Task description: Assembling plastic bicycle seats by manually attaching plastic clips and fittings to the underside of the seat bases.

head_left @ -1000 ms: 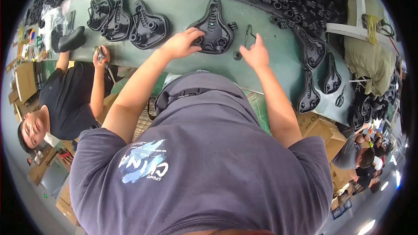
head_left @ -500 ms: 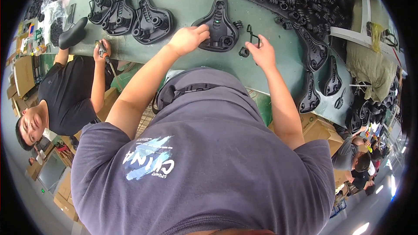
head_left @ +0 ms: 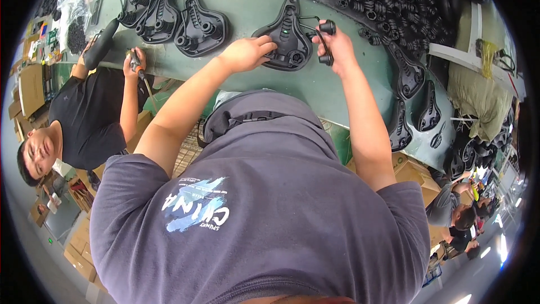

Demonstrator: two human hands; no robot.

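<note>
An upturned black bicycle saddle (head_left: 288, 42) lies on the green table in front of me, nose away. My left hand (head_left: 247, 54) is closed at its left rear edge, fingers curled over the rim and covering what sits there. At the saddle's right rear, one round black spring (head_left: 296, 57) shows. My right hand (head_left: 338, 50) grips a bent black wire saddle rail (head_left: 309, 18) with round black end pieces (head_left: 328, 27). It is raised to the right of the saddle, and the rail's narrow end reaches toward the nose.
Several upturned saddles lie to the left (head_left: 201, 23) and right (head_left: 406, 73). A heap of black springs (head_left: 388, 0) covers the far right of the table. On the left, a co-worker (head_left: 90, 118) holds a saddle (head_left: 102, 44) and a power screwdriver (head_left: 136, 65).
My right hand has lifted the rail off the table, turned it and brought it beside the saddle, its end pieces now up. My left hand has stayed at the saddle's edge.
</note>
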